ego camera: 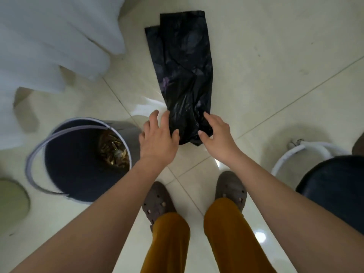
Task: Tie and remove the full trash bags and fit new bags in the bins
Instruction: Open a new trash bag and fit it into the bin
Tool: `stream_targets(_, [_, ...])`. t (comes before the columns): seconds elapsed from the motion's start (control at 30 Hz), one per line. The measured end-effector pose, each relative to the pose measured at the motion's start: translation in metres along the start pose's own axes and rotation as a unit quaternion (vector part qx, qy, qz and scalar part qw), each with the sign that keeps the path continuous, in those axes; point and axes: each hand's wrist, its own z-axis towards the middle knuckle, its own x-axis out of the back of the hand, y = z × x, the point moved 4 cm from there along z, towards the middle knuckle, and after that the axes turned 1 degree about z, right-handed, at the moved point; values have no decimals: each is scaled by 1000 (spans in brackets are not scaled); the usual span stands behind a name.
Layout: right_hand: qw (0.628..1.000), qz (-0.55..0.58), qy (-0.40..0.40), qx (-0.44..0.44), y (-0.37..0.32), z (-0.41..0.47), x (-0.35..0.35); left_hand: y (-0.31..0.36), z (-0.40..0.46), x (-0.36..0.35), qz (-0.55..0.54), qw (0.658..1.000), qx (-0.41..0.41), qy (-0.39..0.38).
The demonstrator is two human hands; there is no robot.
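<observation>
A flat, empty black trash bag (pixel 183 66) stretches away from me over the tiled floor, its near end bunched between my hands. My left hand (pixel 157 138) pinches that end with the thumb on the plastic and the other fingers spread. My right hand (pixel 216 134) grips the bag's right edge between thumb and curved fingers. To my left stands a grey bin (pixel 120 131) with a dark liner, a white ring round its rim and gold-coloured waste at the bottom. A second dark bin (pixel 334 186) is at the right edge, a white ring (pixel 295 152) beside it.
White fabric (pixel 49 46) hangs at the upper left. A round greenish object (pixel 11 201) lies at the left edge. My feet in brown clogs (pixel 157 203) stand on glossy cream tiles (pixel 275 56) between the two bins.
</observation>
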Motion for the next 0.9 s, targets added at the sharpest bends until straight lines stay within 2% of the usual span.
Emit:
stream_targets(0.2, [998, 26, 8, 48, -55, -73, 47, 35, -43, 45, -41, 999, 3, -27])
stream_targets(0.43, [987, 125, 80, 59, -94, -130, 112, 68, -104, 99, -41, 998, -29, -44])
stream_targets(0.67, [989, 103, 21, 106, -131, -175, 159, 83, -166, 140, -13, 992, -121, -45])
stream_targets(0.9, [983, 126, -40, 126, -163, -212, 173, 87, -221, 160, -159, 977, -139, -21])
